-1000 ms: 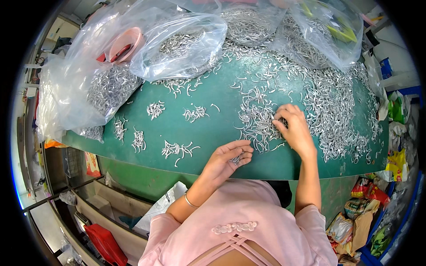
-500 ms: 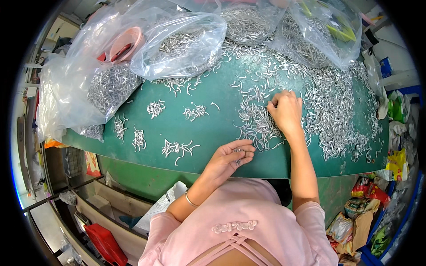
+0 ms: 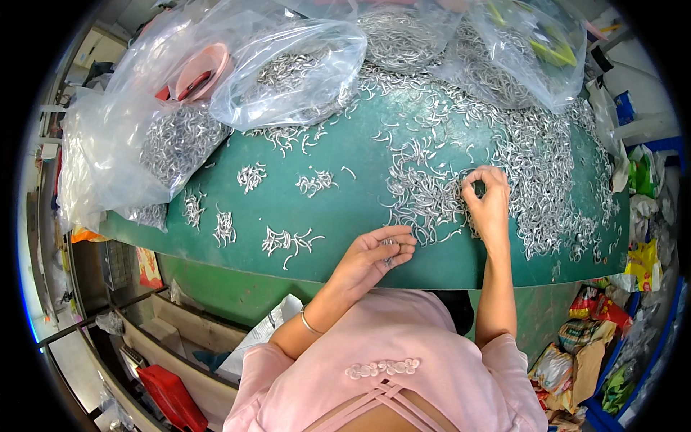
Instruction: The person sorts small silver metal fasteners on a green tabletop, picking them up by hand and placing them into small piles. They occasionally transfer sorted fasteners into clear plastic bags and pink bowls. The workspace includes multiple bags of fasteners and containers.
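Observation:
Small curved silver metal pieces (image 3: 543, 176) lie in a wide spread over the right half of the green table (image 3: 338, 230). My left hand (image 3: 376, 258) is near the table's front edge, its fingers curled round a few of these pieces, which glint between fingers and palm. Over the heap of loose pieces (image 3: 417, 183) is my right hand (image 3: 491, 201), thumb and forefinger bent together in a ring. What its fingertips pinch, if anything, is too small to make out. Several small separate piles, such as one pile (image 3: 288, 241) at the front, lie to the left.
Clear plastic bags filled with the same pieces line the back, including a wide bag (image 3: 295, 79) and a bag (image 3: 180, 144) at the left. A pink bowl (image 3: 205, 72) sits among them. Low at the left are drawers and a red basket (image 3: 169, 396); packages (image 3: 583, 331) lie at the right.
My right hand has moved right and slightly toward me over the pieces, its thumb and forefinger now forming a rounder ring. My left hand has barely moved.

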### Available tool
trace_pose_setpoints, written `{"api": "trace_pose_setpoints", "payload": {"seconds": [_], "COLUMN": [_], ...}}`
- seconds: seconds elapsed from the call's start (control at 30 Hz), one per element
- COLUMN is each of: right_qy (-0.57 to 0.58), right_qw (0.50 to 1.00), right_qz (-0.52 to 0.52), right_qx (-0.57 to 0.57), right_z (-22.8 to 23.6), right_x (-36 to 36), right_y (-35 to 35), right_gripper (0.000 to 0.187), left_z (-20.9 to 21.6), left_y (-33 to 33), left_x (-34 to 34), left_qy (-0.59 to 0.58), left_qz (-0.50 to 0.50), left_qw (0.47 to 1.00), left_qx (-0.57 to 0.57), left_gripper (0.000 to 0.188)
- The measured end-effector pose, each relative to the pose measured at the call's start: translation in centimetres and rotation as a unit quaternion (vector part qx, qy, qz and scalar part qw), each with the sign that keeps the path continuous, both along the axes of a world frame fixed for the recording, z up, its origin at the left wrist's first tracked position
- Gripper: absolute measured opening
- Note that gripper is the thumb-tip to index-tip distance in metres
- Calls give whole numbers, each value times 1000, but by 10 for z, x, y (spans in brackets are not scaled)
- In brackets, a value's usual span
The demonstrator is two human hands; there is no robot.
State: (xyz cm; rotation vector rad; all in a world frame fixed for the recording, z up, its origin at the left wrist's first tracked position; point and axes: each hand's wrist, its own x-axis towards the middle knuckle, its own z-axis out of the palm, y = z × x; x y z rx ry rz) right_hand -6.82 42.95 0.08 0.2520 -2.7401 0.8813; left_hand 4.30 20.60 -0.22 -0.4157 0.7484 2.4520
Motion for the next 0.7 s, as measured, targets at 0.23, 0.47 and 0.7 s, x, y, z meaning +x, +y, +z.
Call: {"api": "trace_pose_setpoints", "payload": {"seconds": [0.23, 0.47, 0.7], "right_qy": [-156, -26, -72], "right_qw": [934, 996, 975], "right_qz": [285, 80, 202], "right_qx": [-148, 28, 63], "right_z": [46, 5, 14], "right_x": [42, 6, 43], "right_y": [-33, -7, -3], "right_gripper": [10, 38, 40], "left_z": [21, 7, 9], "left_y": [13, 6, 0], "left_x": [-8, 0, 0], "left_qy": [-68, -48, -80], "left_qz": [46, 3, 18], "left_qw": [997, 999, 996], "left_qx": [-1, 19, 31], "left_gripper": [35, 30, 23]}}
